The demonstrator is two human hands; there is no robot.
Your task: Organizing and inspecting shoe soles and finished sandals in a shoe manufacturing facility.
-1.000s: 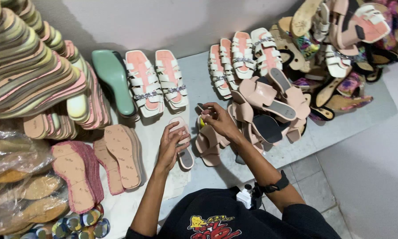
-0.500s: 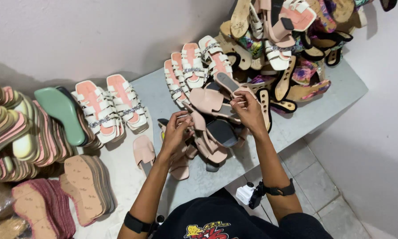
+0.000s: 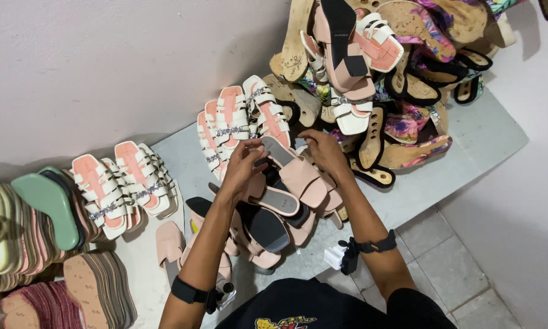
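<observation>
Both hands are in the middle of the counter (image 3: 469, 158), on a pink sandal (image 3: 295, 173) that lies on top of a small pile of pink sandals w/ black soles. Left hand (image 3: 243, 166) has fingers closed on the sandal's far end. Right hand (image 3: 324, 152) grips its right side. White & pink sandals (image 3: 240, 125) stand just behind. Big shoe heap (image 3: 377, 67) far right.
</observation>
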